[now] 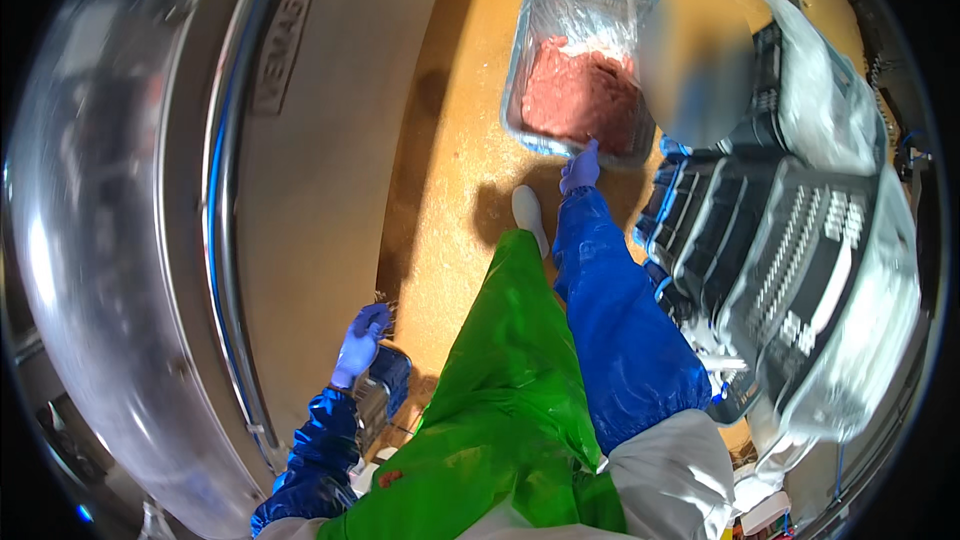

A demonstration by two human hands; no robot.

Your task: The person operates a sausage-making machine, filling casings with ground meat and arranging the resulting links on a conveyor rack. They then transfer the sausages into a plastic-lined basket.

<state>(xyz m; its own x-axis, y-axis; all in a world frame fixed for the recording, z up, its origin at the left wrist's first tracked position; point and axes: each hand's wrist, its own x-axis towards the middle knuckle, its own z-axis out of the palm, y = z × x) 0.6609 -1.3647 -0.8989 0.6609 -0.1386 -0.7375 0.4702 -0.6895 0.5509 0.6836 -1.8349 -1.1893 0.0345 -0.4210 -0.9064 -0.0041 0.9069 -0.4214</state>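
A grey-blue plastic crate (511, 100) stands on the floor ahead, lined with clear plastic film (585, 15). Pink ground meat (575, 95) fills its near part. My right hand (580, 170), in a purple-blue glove under a blue sleeve, is closed at the crate's near rim and seems to grip it. My left hand (361, 345), gloved alike, hangs low beside the large steel machine. Its fingers are curled, and something thin and wiry shows near the fingertips; whether it is held is unclear.
The steel machine (330, 140) runs along the left. At right stand dark crates (720, 215) with clear plastic film (825, 90) over them. A blurred patch (700, 65) covers part of the upper right. My green apron (510, 380) and a white boot (527, 210) show below on the yellow-brown floor (450, 150).
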